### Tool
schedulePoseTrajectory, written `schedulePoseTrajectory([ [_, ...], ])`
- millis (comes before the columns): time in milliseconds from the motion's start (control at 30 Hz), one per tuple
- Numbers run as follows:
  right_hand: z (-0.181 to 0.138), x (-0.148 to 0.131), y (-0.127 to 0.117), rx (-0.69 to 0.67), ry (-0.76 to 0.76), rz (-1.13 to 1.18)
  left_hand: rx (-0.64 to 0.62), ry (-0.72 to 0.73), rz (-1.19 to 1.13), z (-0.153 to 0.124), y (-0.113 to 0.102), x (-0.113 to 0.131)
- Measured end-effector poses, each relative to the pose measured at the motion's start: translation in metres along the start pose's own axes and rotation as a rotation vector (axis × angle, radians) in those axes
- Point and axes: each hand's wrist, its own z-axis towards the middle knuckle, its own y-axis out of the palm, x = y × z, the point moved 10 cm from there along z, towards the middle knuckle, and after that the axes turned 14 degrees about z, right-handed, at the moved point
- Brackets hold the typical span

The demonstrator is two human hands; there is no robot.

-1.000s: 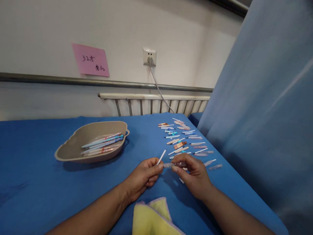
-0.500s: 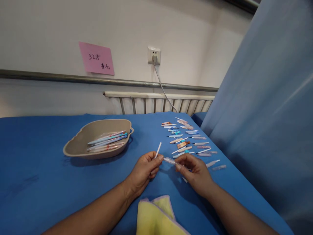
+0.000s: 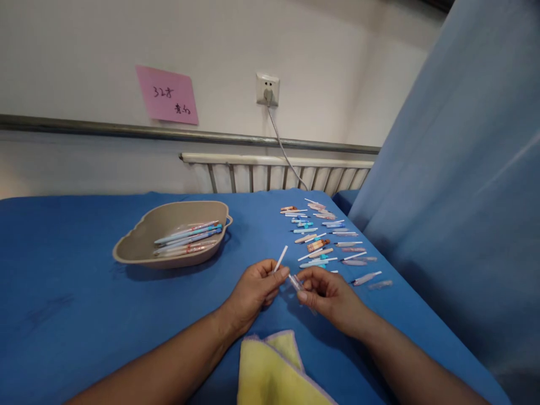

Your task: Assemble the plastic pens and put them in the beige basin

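Note:
My left hand (image 3: 255, 289) pinches a thin white refill (image 3: 280, 259) that sticks up and to the right from its fingertips. My right hand (image 3: 327, 295) pinches a clear pen barrel (image 3: 295, 281), its tip pointing up-left toward the left hand's fingers. The two hands are nearly touching above the blue cloth (image 3: 84, 304). Just beyond them lie rows of pen parts (image 3: 324, 239): white refills, clear barrels, coloured pieces.
A beige tray (image 3: 139, 244) with several assembled pens (image 3: 188, 236) stands at the left back. A yellow cloth (image 3: 274, 374) lies near me between my forearms. A pale blue curtain (image 3: 455, 169) hangs along the right edge. A wall socket (image 3: 267, 90) and pink note (image 3: 167, 95) are behind.
The clear barrel in my right hand has tilted from lying level to pointing up-left, and the hands have drawn closer together. The white refill stays in my left hand.

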Motion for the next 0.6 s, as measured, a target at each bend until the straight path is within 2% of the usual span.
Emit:
schedulePoseTrajectory([
  [100,0.001,-0.003,-0.001,0.001,-0.012,0.085,-0.006,-0.017,-0.025,0.000,0.000,0.000],
  [333,0.004,-0.015,-0.012,0.098,-0.038,0.156,-0.062,-0.063,-0.056,-0.001,0.004,0.000],
  [467,0.004,-0.016,-0.024,0.184,-0.058,0.341,-0.148,-0.090,-0.049,-0.002,0.014,-0.004],
  [600,0.005,-0.006,-0.041,0.271,0.017,0.589,-0.216,-0.107,-0.039,-0.004,0.023,-0.008],
])
